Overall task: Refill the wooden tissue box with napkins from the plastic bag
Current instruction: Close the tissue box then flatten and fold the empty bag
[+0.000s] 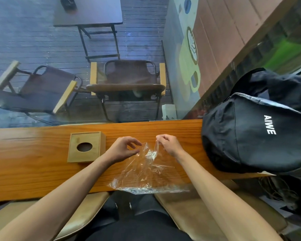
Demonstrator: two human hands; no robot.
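The wooden tissue box [86, 146] stands on the wooden counter [33, 167], its lid on and its oval slot dark, no napkin showing. To its right lies a clear plastic bag [146, 173], crumpled and flat, reaching the counter's near edge; I see no napkins in it. My right hand [169, 144] pinches the bag's far edge and lifts it. My left hand [124, 148] hovers at the bag's left upper corner with thumb and fingers curled close to the film; whether they hold it is unclear.
A black backpack [254, 133] fills the counter's right end, close to my right forearm. Beyond the counter, past a window, stand two folding chairs [127, 79] and a dark table [89, 12]. Tan seat cushions [80, 216] lie below the counter's near edge.
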